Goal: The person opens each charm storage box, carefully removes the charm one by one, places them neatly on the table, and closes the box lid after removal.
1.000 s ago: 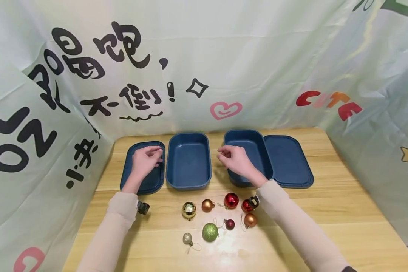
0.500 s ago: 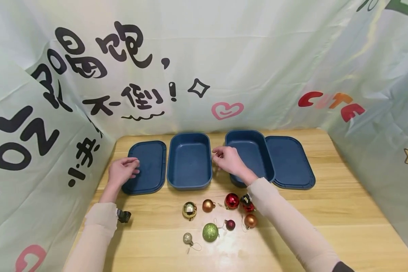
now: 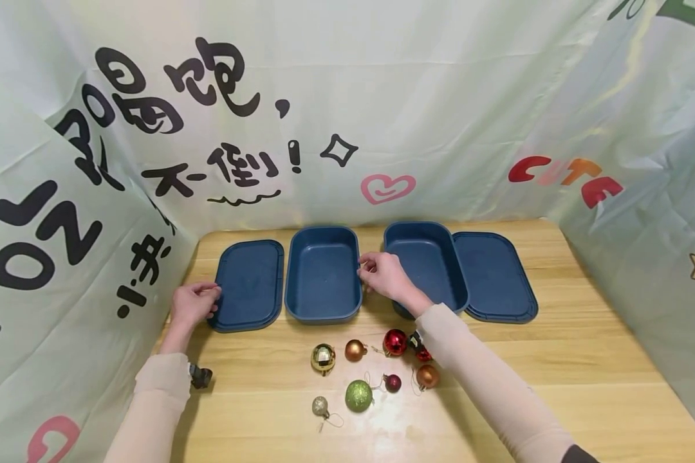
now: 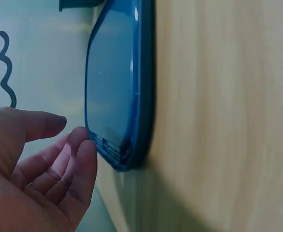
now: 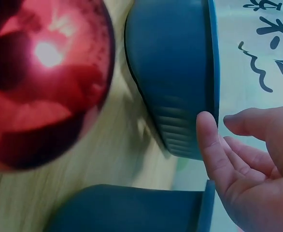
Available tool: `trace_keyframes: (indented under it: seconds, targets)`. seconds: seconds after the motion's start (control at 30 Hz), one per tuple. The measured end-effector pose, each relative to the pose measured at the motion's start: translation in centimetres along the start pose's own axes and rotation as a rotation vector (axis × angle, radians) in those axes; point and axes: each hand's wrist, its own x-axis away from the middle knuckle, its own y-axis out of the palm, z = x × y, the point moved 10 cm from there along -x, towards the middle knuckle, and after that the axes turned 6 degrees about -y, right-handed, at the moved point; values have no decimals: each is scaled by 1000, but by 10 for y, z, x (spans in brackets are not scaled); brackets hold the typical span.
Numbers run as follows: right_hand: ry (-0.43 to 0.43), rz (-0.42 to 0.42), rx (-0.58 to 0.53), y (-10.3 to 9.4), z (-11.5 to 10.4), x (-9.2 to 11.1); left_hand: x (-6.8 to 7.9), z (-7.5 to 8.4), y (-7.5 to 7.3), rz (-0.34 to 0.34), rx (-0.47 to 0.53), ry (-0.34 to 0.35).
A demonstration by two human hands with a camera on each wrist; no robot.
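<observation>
My left hand (image 3: 194, 303) is at the left edge of a flat dark blue lid (image 3: 250, 286). In the left wrist view its fingertips (image 4: 87, 147) are right at the lid's corner, and the thumb stands apart from them. My right hand (image 3: 382, 275) reaches to the right rim of the left dark blue box (image 3: 323, 276). The right wrist view shows the index fingertip (image 5: 206, 122) against that box's outer wall, just below the rim, while the thumb tip stays apart on the rim's other side. Nothing lies inside this box.
A second blue box (image 3: 425, 263) stands under my right wrist, with another lid (image 3: 494, 276) beside it. In front lie several Christmas baubles, among them a gold one (image 3: 323, 357), a glittery green one (image 3: 358, 395) and a shiny red one (image 3: 395, 342). A printed cloth (image 3: 440, 116) hangs behind.
My left hand has moved left and toward me, from over the lid to its left edge. My right hand has shifted left to the left box's rim. Baubles, boxes and lids stay put.
</observation>
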Motion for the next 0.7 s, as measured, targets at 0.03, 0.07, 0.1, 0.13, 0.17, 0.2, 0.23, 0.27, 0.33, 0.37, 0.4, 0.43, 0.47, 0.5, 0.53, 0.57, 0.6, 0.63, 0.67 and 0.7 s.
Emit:
trace_keyframes:
  seconds: [0.03, 0.07, 0.1, 0.13, 0.17, 0.2, 0.23, 0.27, 0.33, 0.37, 0.4, 0.43, 0.47, 0.5, 0.53, 0.57, 0.6, 0.63, 0.67, 0.7]
  targets:
    - [3, 1, 0, 1, 0, 0, 0, -2, 0, 6, -14, -2]
    - [8, 0, 1, 1, 1, 0, -1, -4, 0, 11, -28, -6]
    - [11, 1, 0, 2, 2, 0, -1, -6, -1, 17, -44, -10]
    - [13, 2, -1, 2, 2, 0, -2, -7, -1, 22, -55, -12]
    - [14, 3, -1, 2, 2, 0, -2, -8, -1, 29, -66, -14]
    - [15, 4, -4, 3, 3, 0, -2, -10, -1, 35, -78, -18]
    - [15, 5, -7, 3, 3, 0, -2, -11, -1, 45, -92, -18]
    - [15, 4, -9, 3, 3, 0, -2, -11, -2, 58, -108, -15]
    - [16, 3, -14, 4, 4, 0, -1, -10, -4, 98, -151, 4]
    - [18, 2, -17, 5, 5, 0, 0, -10, -6, 120, -177, 11]
    - [20, 1, -20, 5, 6, 0, 0, -10, -8, 142, -203, 16]
    - [22, 0, -22, 6, 6, 0, 1, -10, -10, 165, -229, 21]
    - [23, 0, -24, 6, 7, 0, 2, -9, -11, 186, -252, 26]
    - [23, 0, -28, 7, 7, 0, 2, -10, -13, 204, -272, 25]
    - [24, 0, -31, 7, 7, 1, 3, -11, -14, 215, -284, 23]
    - [23, 2, -33, 6, 7, 1, 3, -12, -14, 222, -293, 15]
    - [23, 5, -34, 6, 7, 1, 3, -13, -14, 226, -298, 9]
    - [22, 8, -37, 5, 7, 1, 3, -14, -14, 229, -303, 4]
    - [21, 10, -39, 5, 7, 1, 2, -15, -14, 227, -308, -1]
    - [21, 11, -41, 5, 7, 2, 2, -17, -14, 224, -315, -9]
